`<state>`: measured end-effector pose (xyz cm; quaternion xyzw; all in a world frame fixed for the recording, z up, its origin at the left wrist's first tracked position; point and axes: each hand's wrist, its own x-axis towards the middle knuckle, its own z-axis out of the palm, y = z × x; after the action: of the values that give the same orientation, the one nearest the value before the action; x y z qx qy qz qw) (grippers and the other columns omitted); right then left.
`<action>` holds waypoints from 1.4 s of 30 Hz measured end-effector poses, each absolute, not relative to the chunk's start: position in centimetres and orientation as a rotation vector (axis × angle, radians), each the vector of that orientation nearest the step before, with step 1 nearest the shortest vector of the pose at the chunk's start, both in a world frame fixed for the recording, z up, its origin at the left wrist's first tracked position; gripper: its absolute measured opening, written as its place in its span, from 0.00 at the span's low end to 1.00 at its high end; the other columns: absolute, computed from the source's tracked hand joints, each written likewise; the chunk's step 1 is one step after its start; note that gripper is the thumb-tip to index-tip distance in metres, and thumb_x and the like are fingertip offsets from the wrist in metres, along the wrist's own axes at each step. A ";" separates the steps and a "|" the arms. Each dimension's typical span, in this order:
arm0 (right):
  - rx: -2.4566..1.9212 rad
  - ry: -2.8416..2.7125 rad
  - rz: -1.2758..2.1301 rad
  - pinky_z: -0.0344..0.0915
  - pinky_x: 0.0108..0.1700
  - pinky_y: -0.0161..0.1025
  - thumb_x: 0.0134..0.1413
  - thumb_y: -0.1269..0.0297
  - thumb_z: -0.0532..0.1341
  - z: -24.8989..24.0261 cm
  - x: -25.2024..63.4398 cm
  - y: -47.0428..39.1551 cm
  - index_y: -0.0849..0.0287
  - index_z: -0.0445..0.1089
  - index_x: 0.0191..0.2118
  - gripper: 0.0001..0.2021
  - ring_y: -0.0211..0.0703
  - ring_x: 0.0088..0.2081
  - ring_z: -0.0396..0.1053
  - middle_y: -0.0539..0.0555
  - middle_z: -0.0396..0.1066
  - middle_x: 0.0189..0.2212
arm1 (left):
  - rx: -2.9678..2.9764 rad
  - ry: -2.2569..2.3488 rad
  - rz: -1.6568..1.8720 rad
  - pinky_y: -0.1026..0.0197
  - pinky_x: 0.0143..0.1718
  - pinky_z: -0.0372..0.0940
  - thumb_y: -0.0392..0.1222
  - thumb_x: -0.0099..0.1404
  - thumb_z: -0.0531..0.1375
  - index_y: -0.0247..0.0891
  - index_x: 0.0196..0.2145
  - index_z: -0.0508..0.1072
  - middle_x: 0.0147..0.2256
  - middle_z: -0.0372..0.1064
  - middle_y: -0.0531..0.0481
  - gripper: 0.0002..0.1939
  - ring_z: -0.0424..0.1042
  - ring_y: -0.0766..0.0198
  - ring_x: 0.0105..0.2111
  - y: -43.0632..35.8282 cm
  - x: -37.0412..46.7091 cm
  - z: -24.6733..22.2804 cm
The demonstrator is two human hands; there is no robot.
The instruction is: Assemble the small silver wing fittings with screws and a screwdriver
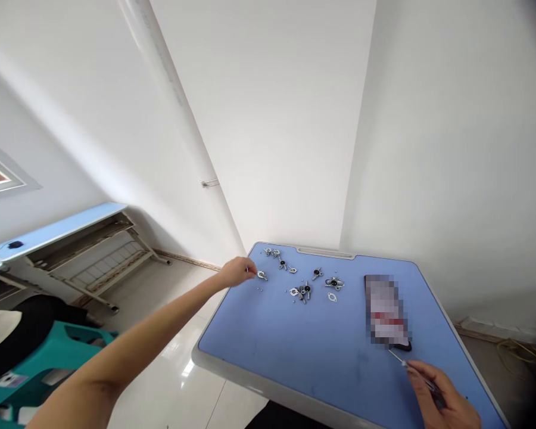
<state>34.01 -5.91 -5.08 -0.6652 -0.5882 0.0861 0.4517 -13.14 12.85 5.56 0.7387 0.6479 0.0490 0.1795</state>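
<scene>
My right hand (pixel 444 396) is wrapped round a screwdriver (pixel 395 356), whose thin shaft points away to the left over the near right of the table. Far to the left, my left hand (pixel 237 272) is over the table's left edge with its fingers curled together. A small metal flanged part (pixel 262 274) lies right by its fingertips; whether they touch it, or what they pinch, is hidden. Several more metal parts with black round centres (pixel 335 283) are spread over the far middle, with a flat oval plate (pixel 332 297) and tiny screws (pixel 293 301) among them.
A phone (pixel 386 310), its screen blurred, lies on the right of the blue table (pixel 295 357). White walls (pixel 277 119) stand behind it. At left are a green plastic stool (pixel 67 351) and another blue-topped desk (pixel 67 229).
</scene>
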 end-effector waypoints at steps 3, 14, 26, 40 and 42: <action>-1.522 -1.651 0.108 0.73 0.31 0.33 0.58 0.41 0.56 -4.3 32.8 -5.7 0.52 0.75 0.38 0.21 0.42 0.29 0.77 0.50 0.79 0.33 | 2.064 1.886 0.222 0.59 0.42 0.69 0.41 0.64 0.63 0.40 0.42 0.76 0.41 0.74 0.50 0.08 0.73 0.62 0.39 9.3 -13.2 2.8; -1.526 -1.854 -0.123 0.72 0.32 0.35 0.63 0.43 0.51 -3.8 31.9 -5.6 0.52 0.73 0.39 0.21 0.42 0.31 0.77 0.51 0.79 0.34 | 2.141 1.985 0.563 0.50 0.48 0.69 0.45 0.70 0.58 0.37 0.50 0.71 0.50 0.69 0.44 0.14 0.71 0.58 0.46 11.9 -12.7 1.5; -1.523 -1.968 -0.219 0.72 0.34 0.35 0.64 0.48 0.52 -3.2 31.7 -5.6 0.53 0.73 0.39 0.18 0.42 0.34 0.77 0.52 0.78 0.36 | 2.138 1.845 0.554 0.49 0.48 0.70 0.45 0.70 0.58 0.37 0.52 0.69 0.52 0.68 0.43 0.15 0.71 0.57 0.47 17.0 -14.5 1.8; -1.504 -2.084 -0.434 0.70 0.37 0.36 0.66 0.50 0.50 -3.2 31.1 -5.4 0.54 0.74 0.40 0.19 0.44 0.40 0.74 0.54 0.76 0.39 | 2.259 1.455 0.525 0.60 0.51 0.66 0.33 0.62 0.58 0.46 0.49 0.76 0.50 0.74 0.51 0.19 0.69 0.59 0.50 15.1 -14.8 -0.2; -1.508 -2.085 -0.437 0.70 0.37 0.37 0.66 0.50 0.50 -3.3 31.2 -5.4 0.54 0.74 0.40 0.18 0.44 0.41 0.74 0.54 0.76 0.40 | 2.267 1.421 0.501 0.61 0.50 0.66 0.35 0.62 0.60 0.47 0.47 0.78 0.47 0.75 0.51 0.17 0.70 0.59 0.48 15.4 -14.8 -0.1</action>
<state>31.20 -5.40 -3.31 -0.5574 -0.7708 -0.1617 0.2627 -14.80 15.36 -0.06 0.8147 0.5106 0.1799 0.2081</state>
